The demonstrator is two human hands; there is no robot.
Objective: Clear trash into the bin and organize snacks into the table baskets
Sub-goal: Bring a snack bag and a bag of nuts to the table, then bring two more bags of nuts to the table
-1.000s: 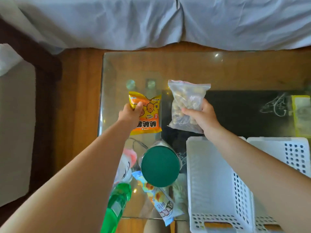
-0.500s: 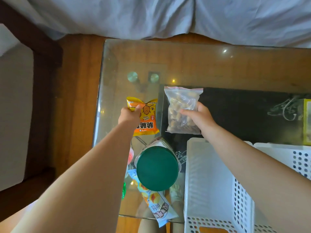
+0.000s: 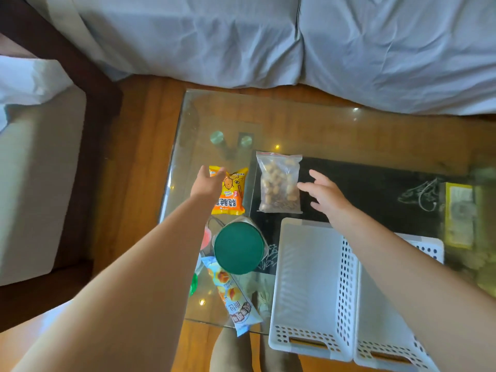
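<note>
Two snacks are down on the glass table (image 3: 335, 130) now: the orange crinkled snack packet (image 3: 231, 193) and the clear zip bag of nuts (image 3: 279, 183), both mid-frame. The left hand (image 3: 208, 183) loosens over the packet; the right hand (image 3: 326, 194) spreads, empty. Both white perforated plastic baskets (image 3: 314, 285), lower right, await filling.

arms: bare, sleeveless in view | wrists: no watch, no jewellery
</note>
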